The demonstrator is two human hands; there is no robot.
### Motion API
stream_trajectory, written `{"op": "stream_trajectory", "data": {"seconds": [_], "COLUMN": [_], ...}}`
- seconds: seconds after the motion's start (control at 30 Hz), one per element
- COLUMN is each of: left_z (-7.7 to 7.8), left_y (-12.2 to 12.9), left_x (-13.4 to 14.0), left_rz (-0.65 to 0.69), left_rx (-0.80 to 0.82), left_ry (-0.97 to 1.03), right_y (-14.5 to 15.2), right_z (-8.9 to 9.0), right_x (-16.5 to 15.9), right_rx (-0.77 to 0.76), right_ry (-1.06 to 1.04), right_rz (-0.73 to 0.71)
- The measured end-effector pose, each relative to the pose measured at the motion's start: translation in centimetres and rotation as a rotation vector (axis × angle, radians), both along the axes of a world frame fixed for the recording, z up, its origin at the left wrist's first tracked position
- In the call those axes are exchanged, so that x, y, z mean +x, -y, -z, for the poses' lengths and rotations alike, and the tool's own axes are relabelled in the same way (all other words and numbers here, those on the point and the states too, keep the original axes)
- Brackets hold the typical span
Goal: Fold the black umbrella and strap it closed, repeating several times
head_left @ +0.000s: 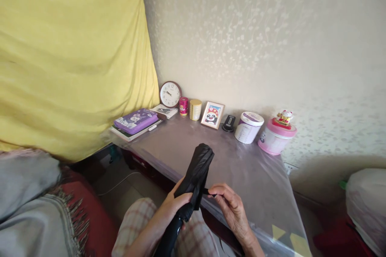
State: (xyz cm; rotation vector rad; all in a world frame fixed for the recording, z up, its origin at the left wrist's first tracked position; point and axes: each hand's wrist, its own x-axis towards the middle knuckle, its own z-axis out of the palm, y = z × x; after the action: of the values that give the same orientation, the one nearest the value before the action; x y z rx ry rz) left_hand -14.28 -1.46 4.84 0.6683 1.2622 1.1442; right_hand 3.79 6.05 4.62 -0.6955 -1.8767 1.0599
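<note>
From your head, one camera faces forward and down, close above your left hand and right hand, across the table toward the far wall.

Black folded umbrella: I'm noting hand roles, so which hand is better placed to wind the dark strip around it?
Probably the right hand: it pinches the dark strip at the side of the umbrella. The left hand grips the umbrella's folds, so it seems better suited to steadying.
</note>
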Motion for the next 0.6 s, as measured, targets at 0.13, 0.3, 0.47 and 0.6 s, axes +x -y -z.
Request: {"op": "stream_trajectory", "data": {"seconds": [0.13,0.3,0.47,0.6], "left_z": [0.11,-0.5,-0.46,-0.49], "left_y": [0.07,0.17,0.26,0.33], "left_x": [-0.28,-0.05,-0.01,0.04], "left_rz": [0.056,0.081,0.096,0.083], "left_rx": [-0.004,-0.043,-0.009,-0.033], "left_ry": [-0.014,-0.079,-0.157,-0.202], "right_y": [-0.15,-0.51,-0.87,-0.9], "right_z": [-0.23,-0.28,-0.35,-0.13], "right_x": [-0.56,-0.57,-0.55,-0.79], "right_rx": [0.055,0.286,0.476,0.476], "right_ry": [0.06,0.142,0.244,0.261], "right_rz": [-0.044,-0.101,-0.118,-0.14]}}
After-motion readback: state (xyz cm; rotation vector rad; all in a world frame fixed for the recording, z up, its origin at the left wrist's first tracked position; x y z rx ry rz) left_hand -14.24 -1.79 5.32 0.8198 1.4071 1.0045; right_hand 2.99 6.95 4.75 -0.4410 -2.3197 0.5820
